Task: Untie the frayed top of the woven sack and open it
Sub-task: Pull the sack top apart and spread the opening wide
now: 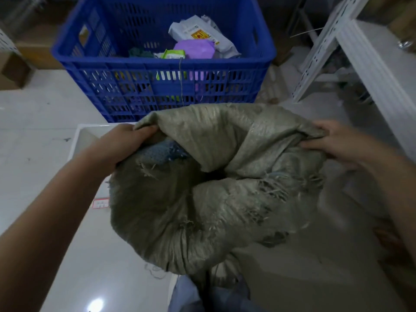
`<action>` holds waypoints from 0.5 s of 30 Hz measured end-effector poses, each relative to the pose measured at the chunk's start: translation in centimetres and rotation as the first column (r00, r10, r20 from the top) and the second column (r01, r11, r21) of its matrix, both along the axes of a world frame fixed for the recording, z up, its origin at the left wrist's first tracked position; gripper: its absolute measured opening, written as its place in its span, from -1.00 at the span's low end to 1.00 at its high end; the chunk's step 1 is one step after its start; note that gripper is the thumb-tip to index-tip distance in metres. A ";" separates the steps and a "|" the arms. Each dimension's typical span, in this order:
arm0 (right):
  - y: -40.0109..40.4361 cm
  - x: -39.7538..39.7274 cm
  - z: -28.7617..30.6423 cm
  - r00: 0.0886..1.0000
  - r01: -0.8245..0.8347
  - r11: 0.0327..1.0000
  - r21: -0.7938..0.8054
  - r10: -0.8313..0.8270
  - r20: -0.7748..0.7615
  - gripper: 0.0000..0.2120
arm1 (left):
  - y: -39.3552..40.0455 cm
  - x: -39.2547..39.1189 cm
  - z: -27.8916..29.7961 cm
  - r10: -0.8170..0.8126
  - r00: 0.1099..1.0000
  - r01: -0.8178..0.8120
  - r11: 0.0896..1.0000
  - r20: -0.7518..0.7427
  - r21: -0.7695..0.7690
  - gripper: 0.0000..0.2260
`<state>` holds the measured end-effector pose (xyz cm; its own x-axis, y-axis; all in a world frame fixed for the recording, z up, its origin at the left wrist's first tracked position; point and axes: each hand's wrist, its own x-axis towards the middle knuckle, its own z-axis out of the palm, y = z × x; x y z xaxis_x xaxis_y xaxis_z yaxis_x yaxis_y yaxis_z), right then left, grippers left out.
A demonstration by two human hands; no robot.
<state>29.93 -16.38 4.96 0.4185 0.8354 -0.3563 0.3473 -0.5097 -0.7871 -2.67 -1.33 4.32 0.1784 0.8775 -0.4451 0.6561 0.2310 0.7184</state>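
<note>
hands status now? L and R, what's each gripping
Left hand: closed on the rim of the woven sack, at its left edge.
Right hand: closed on the sack's rim at the right edge, pulling the mouth apart.

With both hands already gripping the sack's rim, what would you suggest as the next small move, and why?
Probably pull the two hands apart to spread the mouth. The left hand and right hand each pinch the rim of the woven sack, yet a fold of fabric droops across the opening, and only a glimpse of blue contents shows.
</note>
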 end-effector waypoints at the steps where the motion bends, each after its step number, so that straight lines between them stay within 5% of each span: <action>1: 0.4 0.2 0.0 0.999 -0.024 0.999 -0.031 0.023 -0.024 -0.75 | 0.1 -0.1 -0.7 0.034 0.999 -0.035 0.999 -0.034 -0.016 -0.63; 5: 0.7 -1.2 -3.9 0.997 0.066 0.964 -0.259 -0.052 0.062 -0.89 | -1.3 0.1 -5.4 0.142 0.987 -0.157 0.956 -0.079 -0.249 -0.39; 7: 0.3 -1.7 -6.9 0.986 0.164 0.912 -0.375 -0.154 0.058 -0.69 | -2.3 0.5 -7.2 0.193 0.978 -0.208 0.944 -0.086 -0.257 -0.39; 9: 0.0 -1.8 -9.0 0.947 0.224 0.868 -0.443 -0.302 -0.113 -0.58 | -2.9 0.8 -8.3 0.201 0.976 -0.214 0.959 -0.083 -0.187 -0.47; 12: -0.6 -1.6 -10.7 0.791 0.279 0.849 -0.448 -0.468 -0.394 -0.75 | -2.8 0.5 -9.3 0.262 0.963 -0.257 0.964 0.069 -0.071 -0.78; 15: -1.6 -0.3 -11.7 0.687 0.350 0.844 -0.406 -0.526 -0.501 -0.81 | -1.2 -0.4 -9.8 0.391 0.878 -0.329 0.912 0.275 -0.246 -0.92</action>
<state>29.67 -17.95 -6.76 0.3532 0.4478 -0.8214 -0.4408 -0.6948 -0.5683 -3.03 -2.55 -5.46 0.0225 0.8141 -0.5802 0.2514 0.5571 0.7915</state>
